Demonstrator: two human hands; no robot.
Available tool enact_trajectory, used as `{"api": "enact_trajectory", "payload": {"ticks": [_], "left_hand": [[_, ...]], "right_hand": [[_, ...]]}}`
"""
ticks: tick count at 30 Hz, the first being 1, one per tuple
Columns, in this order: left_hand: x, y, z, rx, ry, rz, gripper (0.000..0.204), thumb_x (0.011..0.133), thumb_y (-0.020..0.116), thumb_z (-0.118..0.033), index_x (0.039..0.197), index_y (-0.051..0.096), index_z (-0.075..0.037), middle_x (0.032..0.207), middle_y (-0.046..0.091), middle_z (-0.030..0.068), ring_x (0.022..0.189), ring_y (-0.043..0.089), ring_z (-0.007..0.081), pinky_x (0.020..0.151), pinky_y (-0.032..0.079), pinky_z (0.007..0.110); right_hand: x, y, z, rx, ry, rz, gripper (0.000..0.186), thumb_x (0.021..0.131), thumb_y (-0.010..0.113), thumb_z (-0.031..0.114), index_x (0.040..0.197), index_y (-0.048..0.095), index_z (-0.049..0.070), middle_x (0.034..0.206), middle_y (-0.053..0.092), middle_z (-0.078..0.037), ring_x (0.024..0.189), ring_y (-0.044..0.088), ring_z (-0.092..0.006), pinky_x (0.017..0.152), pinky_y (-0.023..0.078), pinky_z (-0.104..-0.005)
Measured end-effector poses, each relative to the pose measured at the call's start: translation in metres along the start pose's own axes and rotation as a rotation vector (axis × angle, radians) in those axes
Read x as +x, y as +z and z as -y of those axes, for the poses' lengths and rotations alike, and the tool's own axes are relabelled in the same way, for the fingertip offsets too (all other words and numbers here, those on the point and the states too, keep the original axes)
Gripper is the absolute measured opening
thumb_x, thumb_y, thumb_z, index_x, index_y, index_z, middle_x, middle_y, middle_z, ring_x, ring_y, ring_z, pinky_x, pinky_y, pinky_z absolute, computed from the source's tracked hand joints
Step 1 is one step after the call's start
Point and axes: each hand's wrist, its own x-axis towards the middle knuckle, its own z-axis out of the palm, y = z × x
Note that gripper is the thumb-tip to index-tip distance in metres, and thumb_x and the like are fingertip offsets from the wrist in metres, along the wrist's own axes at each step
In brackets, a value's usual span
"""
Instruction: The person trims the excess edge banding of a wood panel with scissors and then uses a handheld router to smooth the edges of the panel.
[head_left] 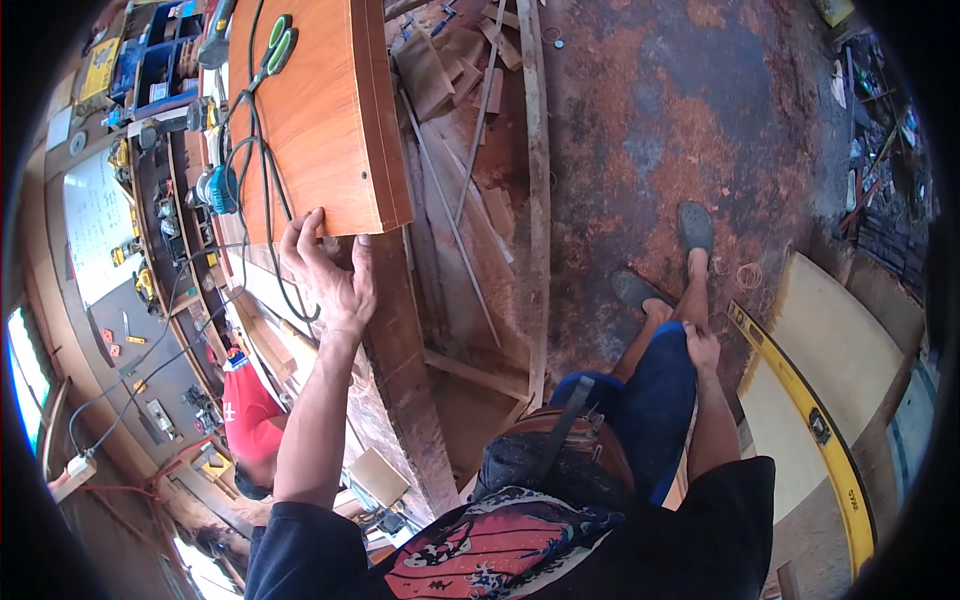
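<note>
My left hand (333, 282) touches the near end of a large orange-brown wooden panel (320, 150) with a thick squared edge. Its fingertips rest over the edge, and the thumb stands apart from them at the corner. Nothing is held in that hand. On the panel lie green-handled scissors (272, 55) and a dark cable (253, 115), which loops down past my fingers. My right hand (703, 348) is down at the hem of my blue shorts (655, 400), its fingers closed against the cloth and partly hidden.
A teal power tool (217, 188) sits beside the panel. Wood offcuts (430, 75) lie behind a long beam (538, 200). At right, a yellow spirit level (815, 420) leans by a pale board (820, 340). Another person in a red shirt (250, 410) is at lower left.
</note>
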Motion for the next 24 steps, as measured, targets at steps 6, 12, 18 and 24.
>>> {"api": "enact_trajectory", "payload": {"ticks": [6,12,18,24], "left_hand": [[0.000,0.004,-0.002,-0.053,-0.008,-0.005,0.065,0.094,0.076,-0.031,0.146,0.047,-0.007,0.139,0.041,0.0221,0.133,0.040,0.0392,0.115,0.033,0.052],[0.000,0.000,0.003,-0.018,0.001,0.008,0.072,0.092,0.077,-0.041,0.147,0.046,-0.007,0.140,0.039,0.0221,0.133,0.039,0.0393,0.114,0.033,0.053],[-0.001,0.003,0.003,-0.032,0.001,0.012,0.079,0.091,0.077,-0.049,0.149,0.044,-0.007,0.140,0.040,0.0224,0.134,0.037,0.0396,0.114,0.030,0.055],[-0.007,0.004,0.009,-0.017,-0.001,-0.007,0.081,0.090,0.077,-0.051,0.149,0.044,-0.007,0.140,0.039,0.0222,0.133,0.037,0.0396,0.114,0.030,0.055]], "right_hand": [[0.002,-0.002,0.005,-0.089,0.024,-0.023,0.053,0.093,0.058,0.055,0.120,0.075,0.013,0.121,0.072,-0.022,0.118,0.065,-0.0428,0.106,0.049,-0.0470],[-0.008,-0.014,0.054,-0.142,-0.034,0.069,0.045,0.094,0.061,0.045,0.124,0.074,0.015,0.120,0.072,-0.023,0.118,0.066,-0.0426,0.104,0.050,-0.0464],[-0.061,-0.015,0.204,0.170,-0.602,-0.006,0.075,0.093,0.069,0.023,0.159,0.037,0.005,0.131,0.065,-0.024,0.125,0.059,-0.0426,0.110,0.046,-0.0500],[-0.198,-0.020,0.368,0.514,-1.079,0.010,0.084,0.093,0.067,0.017,0.162,0.023,-0.002,0.123,0.066,-0.019,0.112,0.063,-0.0361,0.102,0.049,-0.0485]]}}
